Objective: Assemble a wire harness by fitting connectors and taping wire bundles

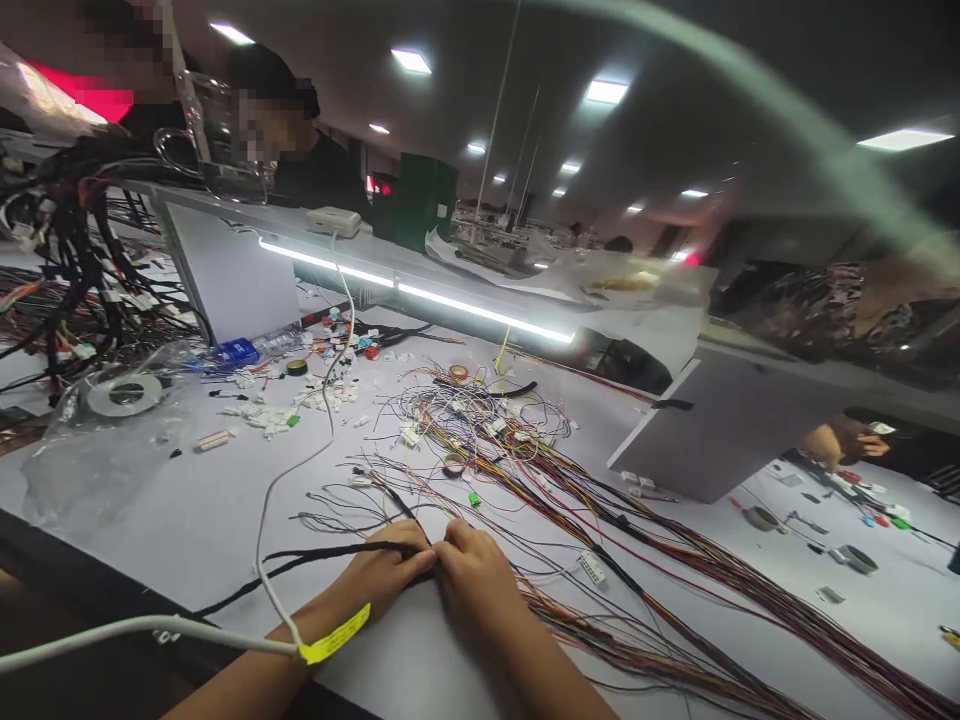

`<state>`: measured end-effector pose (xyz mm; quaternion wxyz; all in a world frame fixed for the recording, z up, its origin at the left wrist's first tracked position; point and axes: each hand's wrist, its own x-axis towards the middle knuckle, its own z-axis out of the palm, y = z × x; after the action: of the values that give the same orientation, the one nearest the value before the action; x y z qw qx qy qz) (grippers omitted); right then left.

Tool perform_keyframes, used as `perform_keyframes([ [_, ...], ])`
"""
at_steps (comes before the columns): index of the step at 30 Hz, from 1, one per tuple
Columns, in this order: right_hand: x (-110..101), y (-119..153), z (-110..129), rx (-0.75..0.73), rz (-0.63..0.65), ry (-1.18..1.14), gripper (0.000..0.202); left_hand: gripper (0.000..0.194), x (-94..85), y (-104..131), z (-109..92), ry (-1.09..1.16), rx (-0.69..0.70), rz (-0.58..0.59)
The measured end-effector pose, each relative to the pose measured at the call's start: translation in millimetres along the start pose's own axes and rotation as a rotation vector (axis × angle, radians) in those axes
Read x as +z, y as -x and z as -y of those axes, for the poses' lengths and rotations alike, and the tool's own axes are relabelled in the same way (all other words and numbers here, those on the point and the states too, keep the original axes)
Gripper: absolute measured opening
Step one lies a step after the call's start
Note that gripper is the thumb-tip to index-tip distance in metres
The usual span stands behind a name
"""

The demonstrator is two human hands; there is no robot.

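Note:
My left hand [388, 568] is closed around a black wrapped wire bundle [330, 551] at the front of the table, its thumb pointing right. Pressed up against it, my right hand [474, 572] has its fingers curled on the same bundle where the two hands meet. One black length runs left over my forearm, another sticks out beyond the fingers. Loose thin wires fan out behind both hands. A white multi-pin connector [592, 568] lies right of my right hand. The exact finger contact is partly hidden.
A long wire harness [675, 545] crosses the table to the right, with a tangle of wires [480, 410] behind. A white cable [330, 400] hangs across the left side. Plastic bags, tape rolls and connectors lie left. A panel [727, 430] separates a co-worker's hands at right.

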<state>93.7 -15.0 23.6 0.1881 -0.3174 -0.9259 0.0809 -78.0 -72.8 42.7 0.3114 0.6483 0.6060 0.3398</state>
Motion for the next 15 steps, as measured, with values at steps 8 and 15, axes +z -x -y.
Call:
perform_keyframes([
  [8,-3.4,3.5,32.2,-0.157,-0.068,-0.064,0.019,0.031,-0.2,0.7,7.6,0.034,-0.032,-0.024],
  [15,-49.1,79.6,-6.1,0.049,-0.061,-0.227,0.019,0.024,-8.0,11.6,12.7,0.299,0.076,-0.051],
])
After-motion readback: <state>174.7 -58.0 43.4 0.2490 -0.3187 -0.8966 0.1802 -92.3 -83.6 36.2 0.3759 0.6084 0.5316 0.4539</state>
